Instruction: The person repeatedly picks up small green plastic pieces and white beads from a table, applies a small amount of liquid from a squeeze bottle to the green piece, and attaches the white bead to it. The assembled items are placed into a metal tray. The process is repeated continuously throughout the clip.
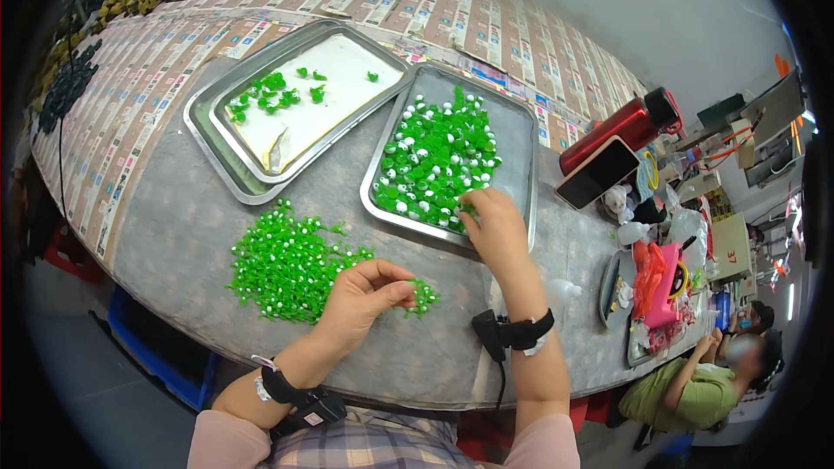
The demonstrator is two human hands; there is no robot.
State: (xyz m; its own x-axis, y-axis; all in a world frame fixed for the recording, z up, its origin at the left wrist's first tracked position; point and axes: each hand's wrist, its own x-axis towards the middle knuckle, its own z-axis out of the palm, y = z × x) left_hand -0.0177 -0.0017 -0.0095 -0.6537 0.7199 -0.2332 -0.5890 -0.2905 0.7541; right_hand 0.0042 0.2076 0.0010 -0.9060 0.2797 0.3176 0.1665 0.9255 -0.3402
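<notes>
My left hand [368,293] is closed in a pinch at the right side of a loose pile of small green and white plastic pieces [282,265]. Some green pieces [421,297] show just past its fingertips; whether it grips one is hard to make out. My right hand [493,224] reaches over the near rim of a metal tray [519,135]. Its fingers are bent together at the edge of a heap of green parts with white eyeball-like balls [434,161]. What those fingertips hold, if anything, is hidden.
Left of that tray lies another metal tray [208,135] with a white sheet [334,117] and several green pieces. A red bottle [618,132] and a phone [597,172] are at the right. Farther right, a pink device [665,282] stands near a person in green [686,391].
</notes>
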